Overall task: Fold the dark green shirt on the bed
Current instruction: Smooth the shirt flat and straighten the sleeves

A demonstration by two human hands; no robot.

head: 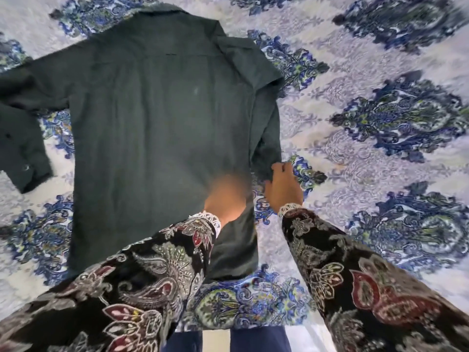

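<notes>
Dark green shirt (pixel 157 128) spread back-up on the bed (pixel 368 148), collar at the far end, hem toward the person. Left sleeve (pixel 22 138) flung out and bent at the left edge; right sleeve (pixel 269 133) already lying along the right side seam. Right hand (pixel 283 189) at that sleeve's cuff, fingers curled and pinching the cloth edge. Left hand (pixel 225 196) blurred, over the lower back panel, seemingly flat on the fabric; grip state impossible to tell. Step in hand, as judged: first side fold, right sleeve being aligned or tucked in. Next move likely: carry the right edge inward over the back panel, keep the body pinned against dragging, then same for the left sleeve, then fold hem to collar
</notes>
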